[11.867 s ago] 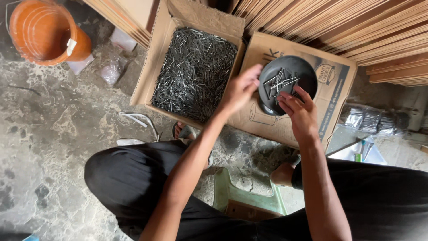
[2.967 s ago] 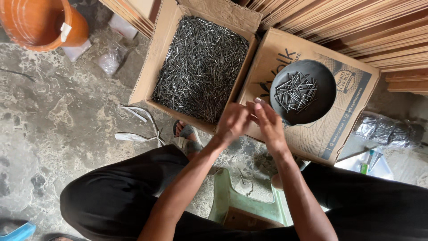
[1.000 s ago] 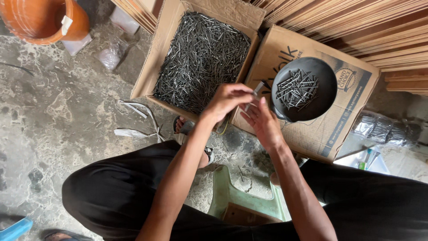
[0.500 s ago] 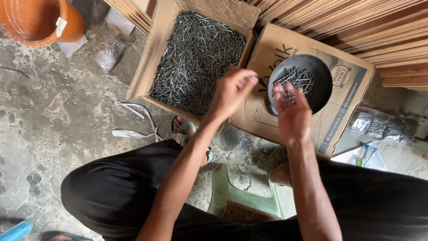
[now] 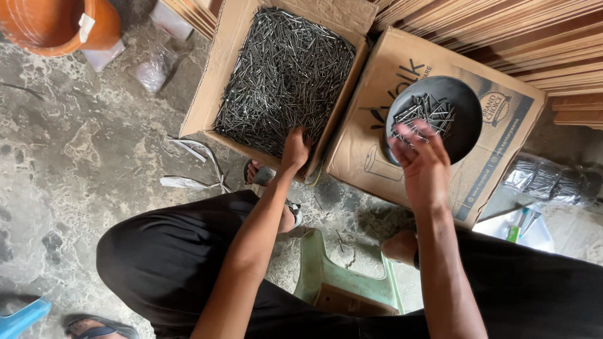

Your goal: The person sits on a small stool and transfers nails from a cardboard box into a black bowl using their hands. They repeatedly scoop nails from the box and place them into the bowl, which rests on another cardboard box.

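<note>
An open cardboard box [image 5: 207, 94] holds a dense heap of dark nails [image 5: 282, 69]. My left hand [image 5: 295, 147] reaches into its near corner, fingers curled down among the nails. To the right, a black bowl [image 5: 465, 119] with a small pile of nails [image 5: 427, 113] rests on a closed cardboard box [image 5: 364, 144]. My right hand [image 5: 421, 163] hovers at the bowl's near edge, fingers spread, with a few nails at the fingertips.
I sit on a low green stool [image 5: 339, 282] on a stained concrete floor. An orange bucket [image 5: 56, 25] stands at the top left. Stacked wooden strips [image 5: 502, 31] fill the top right. Plastic bags [image 5: 546, 182] lie at right, white straps [image 5: 195, 163] near the box.
My left hand has dropped from above the box edge down into the nails. My right hand has moved right and up to the bowl's rim.
</note>
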